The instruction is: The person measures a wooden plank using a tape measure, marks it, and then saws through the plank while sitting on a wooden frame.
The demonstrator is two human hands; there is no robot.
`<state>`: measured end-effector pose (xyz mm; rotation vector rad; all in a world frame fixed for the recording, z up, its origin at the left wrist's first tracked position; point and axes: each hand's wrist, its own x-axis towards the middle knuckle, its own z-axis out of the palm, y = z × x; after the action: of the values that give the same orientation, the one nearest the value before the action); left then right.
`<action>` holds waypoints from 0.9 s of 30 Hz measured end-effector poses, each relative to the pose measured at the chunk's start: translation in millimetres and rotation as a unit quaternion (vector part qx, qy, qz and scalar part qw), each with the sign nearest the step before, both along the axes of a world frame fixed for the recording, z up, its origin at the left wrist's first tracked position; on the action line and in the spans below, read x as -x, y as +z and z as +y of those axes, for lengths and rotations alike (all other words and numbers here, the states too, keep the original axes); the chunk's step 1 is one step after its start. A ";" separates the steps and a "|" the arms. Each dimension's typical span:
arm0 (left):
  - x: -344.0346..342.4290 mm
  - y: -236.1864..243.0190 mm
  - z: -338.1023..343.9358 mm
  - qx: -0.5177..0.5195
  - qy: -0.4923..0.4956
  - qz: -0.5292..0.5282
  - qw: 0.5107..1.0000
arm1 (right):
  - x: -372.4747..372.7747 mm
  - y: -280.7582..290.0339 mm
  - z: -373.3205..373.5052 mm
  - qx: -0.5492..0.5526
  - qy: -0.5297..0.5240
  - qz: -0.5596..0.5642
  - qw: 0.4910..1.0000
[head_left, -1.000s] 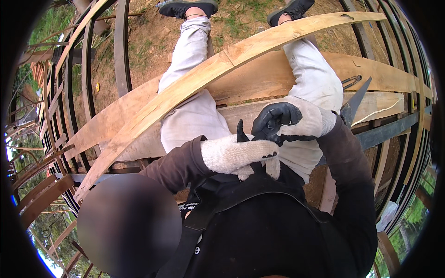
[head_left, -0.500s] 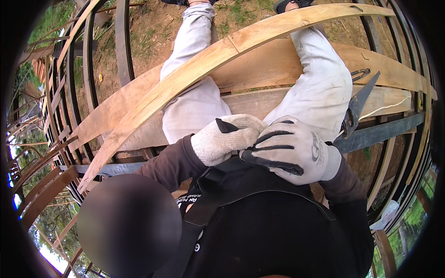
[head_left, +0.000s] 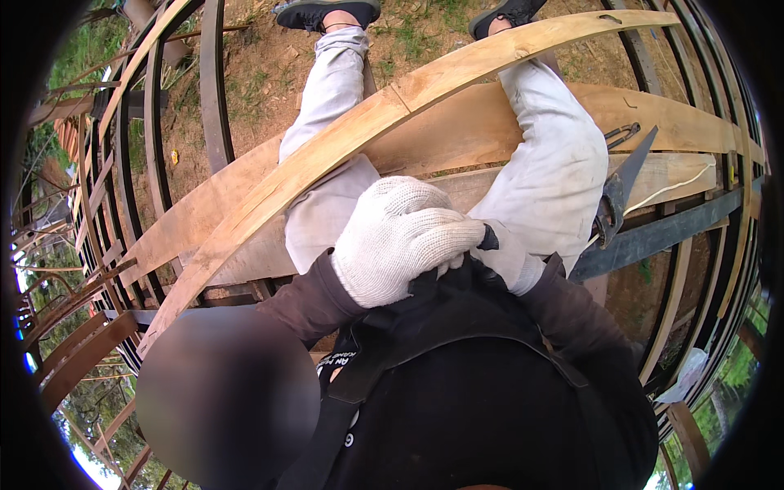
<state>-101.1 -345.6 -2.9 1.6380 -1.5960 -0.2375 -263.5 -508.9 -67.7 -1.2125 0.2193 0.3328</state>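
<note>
The right hand (head_left: 518, 265), shown much more a moment before, was now partly covered by the left hand (head_left: 392, 245), whose fingers were bent against it. Whether anything was gripped by either hand could not be told. The gloves (head_left: 367, 261) were worn, close to the black shirt (head_left: 506, 400). Work seemed to be kept there, with the saw (head_left: 633, 171) and curved board (head_left: 351, 135) left untouched.
</note>
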 end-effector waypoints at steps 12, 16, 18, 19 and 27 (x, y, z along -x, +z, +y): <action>-10.9 13.9 77.0 -0.266 0.013 0.252 0.931 | 58.9 46.5 -71.8 0.411 -0.033 -0.115 0.904; -76.5 -10.1 65.5 -0.222 0.285 -0.017 0.932 | 128.4 -42.5 -153.1 0.732 -0.225 0.171 0.619; -94.5 -30.0 32.3 -0.231 0.284 -0.095 0.926 | 151.5 -86.0 -153.5 0.792 -0.031 0.321 0.518; -96.9 -40.9 17.0 -0.265 0.286 -0.105 0.915 | 173.3 -131.2 -165.2 0.818 -0.036 0.316 0.480; -86.0 -79.4 -16.6 -0.445 0.342 -0.125 0.818 | 123.3 -82.2 -204.9 0.614 -0.537 0.253 0.520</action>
<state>-15.1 -362.2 -82.3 2.9645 -0.9587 -0.4344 -386.8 -713.8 -150.0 -2.0167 1.9084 -0.7860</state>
